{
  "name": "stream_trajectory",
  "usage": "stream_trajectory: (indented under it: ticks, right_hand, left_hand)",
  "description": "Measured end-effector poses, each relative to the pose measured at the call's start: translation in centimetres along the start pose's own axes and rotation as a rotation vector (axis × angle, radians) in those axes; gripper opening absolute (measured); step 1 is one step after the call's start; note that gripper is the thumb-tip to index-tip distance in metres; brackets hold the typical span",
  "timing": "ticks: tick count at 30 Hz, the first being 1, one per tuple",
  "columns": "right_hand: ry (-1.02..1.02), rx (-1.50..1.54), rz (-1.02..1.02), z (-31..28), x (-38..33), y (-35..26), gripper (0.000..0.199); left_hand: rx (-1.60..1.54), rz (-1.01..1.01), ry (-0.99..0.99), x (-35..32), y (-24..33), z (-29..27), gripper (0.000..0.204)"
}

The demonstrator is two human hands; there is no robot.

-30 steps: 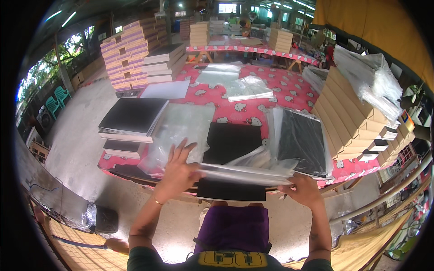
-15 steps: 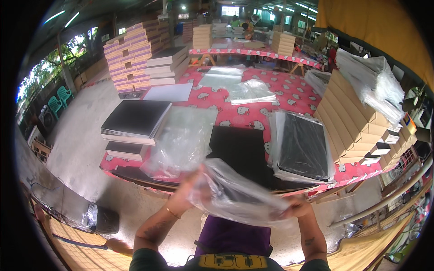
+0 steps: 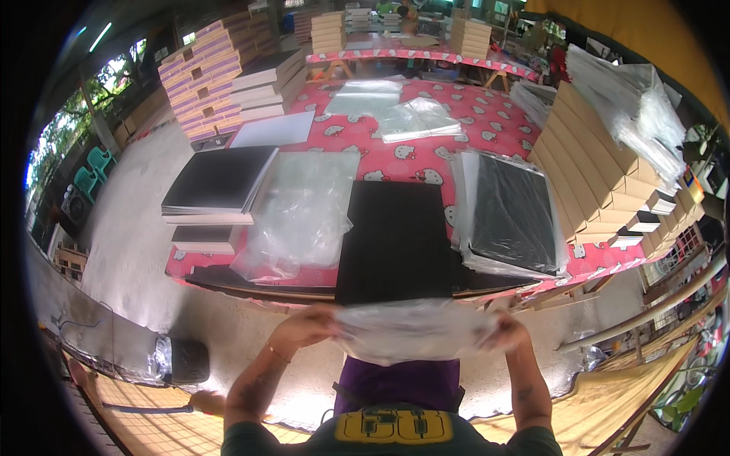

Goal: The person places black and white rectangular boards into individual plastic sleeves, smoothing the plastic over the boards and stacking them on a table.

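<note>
My left hand [image 3: 315,325] and my right hand [image 3: 508,332] are closed on opposite ends of a clear plastic bag [image 3: 414,328], stretched level between them and blurred by motion. Just beyond the bag, a flat black sheet or board [image 3: 395,243] lies at the table's near edge, its front end reaching to the bag; whether it enters the bag I cannot make out. A pile of clear plastic bags [image 3: 304,205] lies left of it. On the right rests a stack of black sheets in clear plastic [image 3: 508,216].
A stack of black-topped, white-edged sheets [image 3: 220,178] stands at left on the pink patterned table [image 3: 487,114]. Folded brown cardboard [image 3: 593,167] rises at right, plastic bags [image 3: 631,106] on top. Tall stacked boxes [image 3: 205,83] stand at the back left. More bags [image 3: 418,121] lie farther back.
The bag has swung from a slant to level between my hands. My left hand has come down and the right has risen slightly. More of the black board now shows; the view has tilted downward.
</note>
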State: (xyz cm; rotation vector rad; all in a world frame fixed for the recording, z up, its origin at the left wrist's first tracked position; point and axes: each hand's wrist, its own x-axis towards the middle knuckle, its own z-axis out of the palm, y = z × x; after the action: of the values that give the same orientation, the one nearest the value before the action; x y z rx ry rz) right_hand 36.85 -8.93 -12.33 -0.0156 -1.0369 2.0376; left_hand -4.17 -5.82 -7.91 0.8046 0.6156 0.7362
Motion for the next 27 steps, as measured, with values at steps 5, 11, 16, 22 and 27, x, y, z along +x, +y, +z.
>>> stream_trajectory:
  ticks: [5,11,16,22,27]
  right_hand:
    - [0.516,-0.255,0.214,3.5,0.8,1.9,0.028]
    - [1.201,-0.968,-0.023,5.2,2.5,8.1,0.035]
    - [1.162,-1.316,-0.055,5.8,4.0,9.1,0.051]
    - [1.236,-1.286,-0.079,5.2,2.0,9.0,0.027]
    - [0.966,-0.56,-0.093,8.6,1.3,2.9,0.022]
  left_hand:
    - [-0.137,0.239,0.136,-0.4,-0.5,-1.1,0.013]
    - [0.419,0.359,0.737,0.7,-9.0,0.1,0.038]
    - [0.619,0.368,0.72,0.8,-9.3,-1.0,0.052]
    - [0.977,0.397,0.769,-1.0,-8.2,-0.1,0.049]
    - [0.234,0.48,0.461,-2.4,-2.7,1.8,0.036]
